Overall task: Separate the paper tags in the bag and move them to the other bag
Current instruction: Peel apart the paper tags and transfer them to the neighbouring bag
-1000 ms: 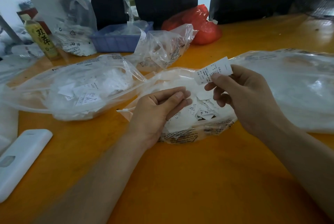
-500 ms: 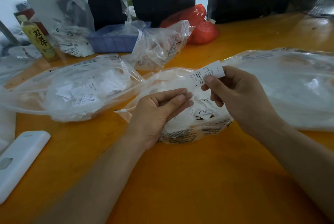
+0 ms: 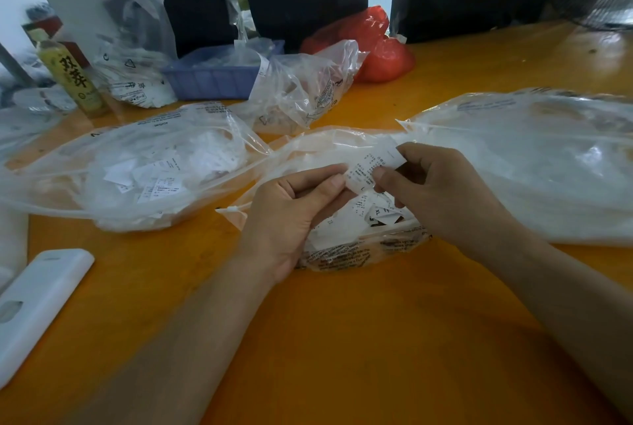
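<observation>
Your right hand (image 3: 442, 191) pinches paper tag strip (image 3: 375, 167) at upper end; your left hand (image 3: 291, 215) pinches lower end, thumb against forefinger. Strip held between both hands, just above open middle bag (image 3: 346, 246), likely so tags can be pulled apart and loose ones drop back in. Middle bag rests on orange table (image 3: 342, 339), tags piled inside. Left bag (image 3: 137, 167), holding loose tags, lies just beside it, probably destination. Large bag (image 3: 548, 167) at right.
</observation>
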Demonstrator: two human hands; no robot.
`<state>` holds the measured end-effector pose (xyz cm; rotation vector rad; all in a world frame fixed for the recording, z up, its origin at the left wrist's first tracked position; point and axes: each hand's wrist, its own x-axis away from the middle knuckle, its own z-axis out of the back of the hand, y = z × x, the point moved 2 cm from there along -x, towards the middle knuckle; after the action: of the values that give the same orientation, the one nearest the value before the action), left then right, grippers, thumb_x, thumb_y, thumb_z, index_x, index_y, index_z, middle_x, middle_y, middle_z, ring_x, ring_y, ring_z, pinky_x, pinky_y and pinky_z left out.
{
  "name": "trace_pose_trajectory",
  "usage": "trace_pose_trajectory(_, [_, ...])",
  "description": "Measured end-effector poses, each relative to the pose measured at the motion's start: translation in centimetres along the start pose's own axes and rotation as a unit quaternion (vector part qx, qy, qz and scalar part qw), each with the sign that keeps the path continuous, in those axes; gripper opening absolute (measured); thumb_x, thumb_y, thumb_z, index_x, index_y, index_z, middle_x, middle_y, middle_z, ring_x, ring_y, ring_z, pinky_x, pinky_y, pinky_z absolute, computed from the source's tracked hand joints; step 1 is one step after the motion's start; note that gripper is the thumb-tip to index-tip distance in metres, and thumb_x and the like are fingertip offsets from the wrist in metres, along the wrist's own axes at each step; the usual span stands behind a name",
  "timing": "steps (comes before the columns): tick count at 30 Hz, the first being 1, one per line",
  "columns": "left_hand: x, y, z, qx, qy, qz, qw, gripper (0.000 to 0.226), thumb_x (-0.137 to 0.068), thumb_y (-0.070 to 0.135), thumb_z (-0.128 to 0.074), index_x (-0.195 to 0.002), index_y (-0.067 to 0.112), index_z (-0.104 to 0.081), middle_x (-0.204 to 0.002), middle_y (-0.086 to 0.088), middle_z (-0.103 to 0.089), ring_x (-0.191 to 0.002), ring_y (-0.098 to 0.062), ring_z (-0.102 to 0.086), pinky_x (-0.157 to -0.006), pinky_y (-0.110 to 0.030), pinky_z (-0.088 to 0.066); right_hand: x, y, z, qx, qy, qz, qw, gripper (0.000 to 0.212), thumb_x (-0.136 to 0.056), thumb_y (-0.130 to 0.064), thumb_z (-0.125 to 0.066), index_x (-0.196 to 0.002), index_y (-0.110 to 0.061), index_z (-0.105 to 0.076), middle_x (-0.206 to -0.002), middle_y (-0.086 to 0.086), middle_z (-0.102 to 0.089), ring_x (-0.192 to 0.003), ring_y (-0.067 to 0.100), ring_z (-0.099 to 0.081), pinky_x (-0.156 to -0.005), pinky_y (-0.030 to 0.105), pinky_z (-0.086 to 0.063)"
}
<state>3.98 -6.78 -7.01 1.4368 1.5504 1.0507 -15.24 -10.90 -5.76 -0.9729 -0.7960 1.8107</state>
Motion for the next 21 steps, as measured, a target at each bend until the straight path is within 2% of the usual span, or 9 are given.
trace_pose_trajectory(2, [0.0,-0.1,-0.1,-0.021,0.002,-0.004,1.0,0.024,-0.073,0.011,-0.08,-0.096,0.01,-0.085,-0.099,-0.017,-0.081,-0.091,-0.021,-0.08,-0.08,-0.023,-0.063,0.1,0.0,-0.2,0.041,-0.009,0.012,0.999,0.029,-0.1,-0.038,-0.063,-0.082,-0.016,-0.064,-0.071,0.008,-0.064,-0.048,0.006,-0.044,-0.046,0.017,-0.036])
trace_pose_trajectory(3, [0.0,-0.1,-0.1,-0.03,0.002,-0.005,1.0,0.024,-0.072,0.013,-0.08,-0.096,0.012,-0.085,-0.098,-0.015,-0.081,-0.089,-0.02,-0.079,-0.079,-0.023,-0.063,0.1,0.0,-0.3,0.054,-0.01,0.016,0.998,0.027,-0.1,-0.039,-0.063,-0.083,-0.017,-0.064,-0.071,0.004,-0.063,-0.049,0.005,-0.046,-0.047,0.016,-0.037])
trace_pose_trajectory(6, [0.0,0.0,-0.1,-0.057,0.005,0.001,0.998,0.024,-0.072,0.019,-0.081,-0.096,0.016,-0.086,-0.098,-0.013,-0.081,-0.083,-0.018,-0.078,-0.073,-0.024,-0.064,0.2,-0.1,-0.3,0.051,0.04,0.028,0.998,0.005,-0.101,-0.038,-0.061,-0.105,-0.035,-0.061,-0.079,-0.014,-0.064,-0.066,0.0,-0.06,-0.055,0.011,-0.044])
trace_pose_trajectory(7, [0.0,0.0,-0.1,-0.065,0.007,0.004,0.998,0.024,-0.073,0.021,-0.082,-0.096,0.018,-0.086,-0.098,-0.011,-0.081,-0.082,-0.017,-0.078,-0.071,-0.025,-0.064,0.2,-0.2,-0.2,0.048,0.064,0.036,0.996,0.009,-0.101,-0.036,-0.06,-0.11,-0.039,-0.061,-0.081,-0.018,-0.065,-0.07,-0.001,-0.061,-0.057,0.01,-0.044])
trace_pose_trajectory(9, [0.1,0.1,0.0,-0.072,0.012,0.008,0.997,0.025,-0.072,0.024,-0.082,-0.096,0.021,-0.087,-0.097,-0.007,-0.081,-0.08,-0.014,-0.076,-0.067,-0.025,-0.064,0.2,-0.3,-0.2,0.053,0.079,0.056,0.994,0.016,-0.103,-0.029,-0.057,-0.113,-0.037,-0.066,-0.077,-0.03,-0.065,-0.073,-0.004,-0.063,-0.06,0.007,-0.043])
trace_pose_trajectory(12, [0.1,0.1,0.0,-0.071,0.013,0.011,0.997,0.024,-0.073,0.025,-0.081,-0.096,0.021,-0.087,-0.097,-0.002,-0.081,-0.081,-0.012,-0.076,-0.064,-0.025,-0.064,0.4,-0.3,-0.8,0.074,0.027,0.075,0.994,0.022,-0.103,-0.026,-0.058,-0.118,-0.029,-0.074,-0.075,-0.047,-0.058,-0.076,-0.01,-0.062,-0.064,0.005,-0.043])
trace_pose_trajectory(14, [0.1,0.0,0.0,-0.074,0.012,0.01,0.997,0.024,-0.074,0.024,-0.081,-0.097,0.02,-0.087,-0.102,-0.002,-0.082,-0.093,-0.015,-0.078,-0.064,-0.025,-0.064,0.6,-0.4,-1.1,0.076,0.005,0.091,0.993,0.023,-0.102,-0.028,-0.06,-0.121,-0.03,-0.074,-0.075,-0.046,-0.059,-0.077,-0.013,-0.061,-0.066,0.004,-0.044])
trace_pose_trajectory(17, [0.0,0.0,0.2,-0.077,0.01,0.007,0.997,0.024,-0.075,0.026,-0.081,-0.098,0.021,-0.087,-0.106,-0.001,-0.081,-0.1,-0.014,-0.077,-0.064,-0.025,-0.064,0.8,-0.6,-1.1,0.068,0.008,0.091,0.993,0.025,-0.097,-0.038,-0.065,-0.121,-0.035,-0.073,-0.08,-0.029,-0.067,-0.076,-0.008,-0.064,-0.065,0.006,-0.046])
trace_pose_trajectory(21, [0.2,0.2,0.1,-0.138,0.006,-0.028,0.99,0.024,-0.08,0.02,-0.083,-0.104,0.023,-0.084,-0.098,-0.002,-0.082,-0.087,-0.011,-0.076,-0.06,-0.022,-0.061,0.8,-0.5,-0.7,0.064,0.059,0.082,0.993,0.022,-0.096,-0.029,-0.071,-0.117,-0.034,-0.073,-0.081,-0.02,-0.069,-0.073,-0.001,-0.064,-0.064,0.007,-0.046])
